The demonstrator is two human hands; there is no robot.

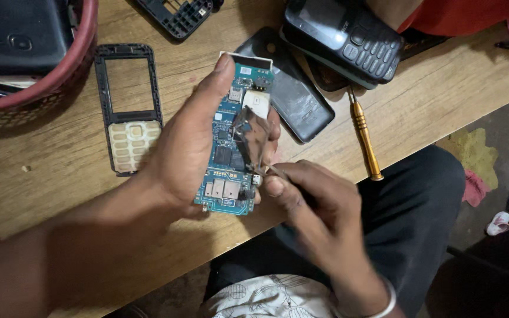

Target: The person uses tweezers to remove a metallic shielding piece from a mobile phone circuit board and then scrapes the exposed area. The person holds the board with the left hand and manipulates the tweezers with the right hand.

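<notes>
My left hand (184, 147) grips a blue phone circuit board (231, 159) from its left edge, thumb up near the board's top. A thin metal shield (251, 136) stands bent up off the board's middle. My right hand (319, 212) is closed around a thin pointed tool (273, 172) whose tip touches the board just below the lifted shield. The tool's handle is hidden inside my fingers.
On the wooden table (60, 188) lie a black phone frame with keypad (128, 112), a back cover (293, 94), a dark keypad phone (346, 38), a yellow-handled screwdriver (365, 141) and another frame (178, 17). A red basket (36, 88) sits far left.
</notes>
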